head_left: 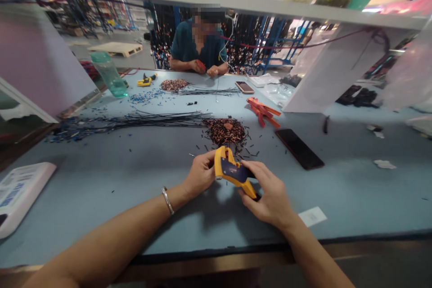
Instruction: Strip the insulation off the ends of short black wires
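Observation:
A yellow and dark blue wire stripper (pixel 233 171) is held above the table's near middle. My right hand (pixel 270 191) is wrapped round its handles. At the tool's jaw end, my left hand (pixel 201 174) is closed with its fingertips together; what they pinch, if anything, is hidden. Just beyond the tool lies a pile of short dark and copper-coloured pieces (pixel 225 131). Long thin black wires (pixel 162 119) stretch left from that pile, their far-left ends among blue bits.
Orange-handled pliers (pixel 261 110) and a black phone (pixel 299 148) lie to the right. A white device (pixel 25 195) sits at the left edge. Across the table (pixel 141 229), a person (pixel 199 47) sits near another pile, a green bottle (pixel 110 74) and a second yellow tool (pixel 146 81).

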`<action>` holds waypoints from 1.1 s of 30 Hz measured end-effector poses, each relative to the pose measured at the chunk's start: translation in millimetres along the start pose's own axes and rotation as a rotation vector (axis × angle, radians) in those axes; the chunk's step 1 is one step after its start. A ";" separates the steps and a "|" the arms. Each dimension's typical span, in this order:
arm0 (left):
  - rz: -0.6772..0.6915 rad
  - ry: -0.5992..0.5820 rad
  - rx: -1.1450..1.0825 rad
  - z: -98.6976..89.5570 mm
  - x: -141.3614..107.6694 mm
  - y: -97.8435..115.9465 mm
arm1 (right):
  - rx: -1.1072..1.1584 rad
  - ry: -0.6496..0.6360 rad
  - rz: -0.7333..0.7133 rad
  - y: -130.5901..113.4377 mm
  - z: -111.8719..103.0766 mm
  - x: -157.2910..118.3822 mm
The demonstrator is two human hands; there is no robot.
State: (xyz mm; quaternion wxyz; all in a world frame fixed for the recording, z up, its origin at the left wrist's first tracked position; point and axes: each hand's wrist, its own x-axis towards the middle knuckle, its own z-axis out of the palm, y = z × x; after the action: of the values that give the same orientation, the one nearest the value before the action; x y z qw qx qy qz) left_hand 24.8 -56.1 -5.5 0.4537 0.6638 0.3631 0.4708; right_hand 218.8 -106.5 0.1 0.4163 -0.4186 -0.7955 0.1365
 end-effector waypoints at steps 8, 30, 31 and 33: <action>-0.040 -0.073 -0.101 0.1 1.2 -2.0 | -0.104 0.017 -0.050 1.6 5.0 -0.1; -0.025 -0.175 0.100 2.3 1.1 -7.7 | -0.299 -0.021 -0.084 10.5 10.3 -1.1; -0.012 -0.174 0.104 2.4 1.4 -8.2 | -0.301 -0.023 -0.085 11.5 10.6 -1.2; 0.015 -0.167 0.110 2.6 1.8 -9.3 | -0.300 -0.026 -0.084 13.3 11.5 -1.4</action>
State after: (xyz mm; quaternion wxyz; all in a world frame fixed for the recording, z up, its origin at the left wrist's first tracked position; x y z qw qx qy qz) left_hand 27.3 -52.1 -14.1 0.4420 0.7273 0.3441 0.3965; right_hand 217.6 -97.9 -15.3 0.3442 -0.4408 -0.8290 0.0040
